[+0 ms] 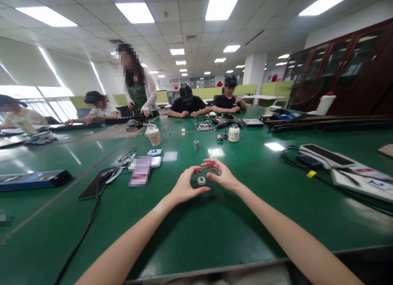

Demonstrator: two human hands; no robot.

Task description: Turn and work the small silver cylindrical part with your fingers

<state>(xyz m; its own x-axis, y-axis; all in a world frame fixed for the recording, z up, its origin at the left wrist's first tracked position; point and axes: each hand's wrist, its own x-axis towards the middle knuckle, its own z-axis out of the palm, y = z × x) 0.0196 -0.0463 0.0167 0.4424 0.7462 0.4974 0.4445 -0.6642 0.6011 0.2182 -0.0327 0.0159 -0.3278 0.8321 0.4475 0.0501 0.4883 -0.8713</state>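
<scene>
A small round metal part (201, 180) with a dark centre lies on the green table between my hands. My left hand (188, 184) curves around its left side, thumb and fingers spread apart. On the other side, my right hand (222, 175) is held with its fingers curved and apart, a little above the tabletop. Neither hand visibly grips the part; whether a fingertip touches it I cannot tell. Farther away, straight ahead, a small grey metal cylinder (196, 144) stands upright on the table.
Left of my hands are a pinkish packet (141, 170), a white case (156, 161), a black cable (97, 195) and a bagged cup (152, 134). A white jar (233, 133) stands ahead. Power strips (362, 180) with cables lie right. Several people sit or stand across the green table (245, 227).
</scene>
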